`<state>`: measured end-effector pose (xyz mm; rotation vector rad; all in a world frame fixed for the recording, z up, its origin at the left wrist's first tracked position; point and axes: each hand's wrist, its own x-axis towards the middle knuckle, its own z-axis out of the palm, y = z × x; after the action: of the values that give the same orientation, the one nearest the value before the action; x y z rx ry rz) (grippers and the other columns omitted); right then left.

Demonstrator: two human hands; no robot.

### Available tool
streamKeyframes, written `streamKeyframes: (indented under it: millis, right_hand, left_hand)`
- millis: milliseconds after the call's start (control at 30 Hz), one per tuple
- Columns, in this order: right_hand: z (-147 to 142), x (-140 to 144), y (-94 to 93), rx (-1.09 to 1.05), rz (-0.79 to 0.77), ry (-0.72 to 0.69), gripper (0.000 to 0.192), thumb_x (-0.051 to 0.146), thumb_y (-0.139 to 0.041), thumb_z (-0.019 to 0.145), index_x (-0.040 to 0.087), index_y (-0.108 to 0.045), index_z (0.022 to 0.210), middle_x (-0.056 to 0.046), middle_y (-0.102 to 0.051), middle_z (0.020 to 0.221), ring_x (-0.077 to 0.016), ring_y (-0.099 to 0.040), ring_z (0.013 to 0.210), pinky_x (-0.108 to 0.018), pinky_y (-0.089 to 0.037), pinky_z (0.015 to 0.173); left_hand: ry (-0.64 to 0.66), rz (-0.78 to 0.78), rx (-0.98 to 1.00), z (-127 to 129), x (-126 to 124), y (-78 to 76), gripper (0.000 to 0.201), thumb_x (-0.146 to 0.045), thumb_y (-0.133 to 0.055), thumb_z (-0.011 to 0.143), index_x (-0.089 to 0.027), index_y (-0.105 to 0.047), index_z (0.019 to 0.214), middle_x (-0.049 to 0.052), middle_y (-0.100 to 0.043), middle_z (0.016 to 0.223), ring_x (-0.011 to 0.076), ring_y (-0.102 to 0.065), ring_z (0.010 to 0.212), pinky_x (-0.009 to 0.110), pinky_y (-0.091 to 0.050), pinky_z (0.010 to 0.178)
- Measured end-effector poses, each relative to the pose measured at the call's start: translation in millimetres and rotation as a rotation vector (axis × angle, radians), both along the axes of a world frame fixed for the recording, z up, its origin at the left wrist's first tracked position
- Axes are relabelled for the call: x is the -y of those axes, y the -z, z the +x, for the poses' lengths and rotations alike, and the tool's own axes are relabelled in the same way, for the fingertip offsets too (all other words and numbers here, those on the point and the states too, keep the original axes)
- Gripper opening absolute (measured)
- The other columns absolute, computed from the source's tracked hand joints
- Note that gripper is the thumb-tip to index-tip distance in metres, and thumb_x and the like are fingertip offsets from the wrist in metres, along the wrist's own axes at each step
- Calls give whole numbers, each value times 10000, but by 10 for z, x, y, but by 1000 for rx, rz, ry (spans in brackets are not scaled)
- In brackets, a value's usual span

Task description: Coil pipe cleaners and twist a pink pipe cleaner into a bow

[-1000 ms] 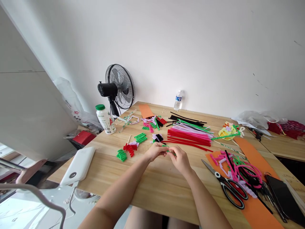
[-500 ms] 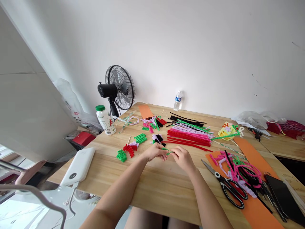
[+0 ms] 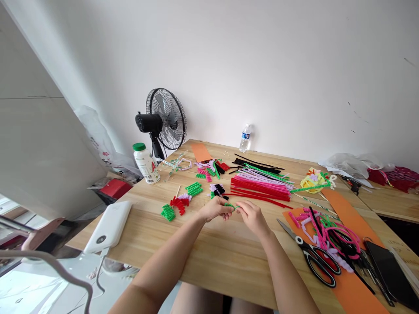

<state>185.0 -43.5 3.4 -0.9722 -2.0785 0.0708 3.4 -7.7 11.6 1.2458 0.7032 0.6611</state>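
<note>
Between my two hands runs a short green pipe cleaner [image 3: 231, 206], mostly covered by fingers. My left hand [image 3: 216, 210] pinches one part of it, and my right hand [image 3: 250, 214] grips its other end. Just beyond the left hand lies a coiled black and lilac pipe cleaner piece [image 3: 216, 190]. Farther left are a green coiled piece [image 3: 194, 189], a red one [image 3: 178, 204] and another green coil [image 3: 168, 212]. Behind my right hand spreads a bundle of straight pipe cleaners [image 3: 262, 185] in red, pink, lilac, green and black.
Scissors [image 3: 314, 257] lie open on the right beside orange sheets [image 3: 356, 288], pink pipe cleaner scraps [image 3: 343, 235] and a phone [image 3: 391, 272]. On the left are a white power bank [image 3: 108, 229] and a white bottle [image 3: 146, 165]. A fan [image 3: 166, 118] and water bottle [image 3: 245, 138] stand behind.
A little more of the green pipe cleaner shows between my fingers, and my right hand has shifted slightly. The whole scene is offset a touch by head movement.
</note>
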Motion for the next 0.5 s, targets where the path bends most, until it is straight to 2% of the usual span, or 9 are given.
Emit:
streamKeyframes:
  millis: [200, 367, 500]
  right_hand:
    - [9, -34, 34, -12, 23, 11, 225, 153, -468, 882, 192, -617, 1045, -99, -669, 932, -211, -640, 849, -340, -545, 741]
    - [13, -23, 30, -22, 15, 12, 224, 163, -469, 885, 199, -613, 1053, -94, -673, 925, -205, -644, 826, -337, -549, 728]
    - [22, -10, 5, -20, -1, 23, 230, 178, -480, 883, 206, -600, 1078, -95, -673, 939, -211, -642, 859, -344, -544, 749]
  left_hand:
    - [25, -30, 35, 12, -1, 28, 341, -380, -775, 573, -77, -682, 698, 75, -652, 612, 147, -611, 563, 277, -491, 574]
    - [29, 25, 61, 21, 2, 49, 292, -362, -753, 610, -85, -669, 649, 43, -619, 578, 99, -548, 502, 245, -449, 540]
    - [14, 69, 55, 26, 23, 4, 274, -348, -741, 623, -91, -651, 596, 27, -588, 544, 85, -510, 485, 238, -421, 529]
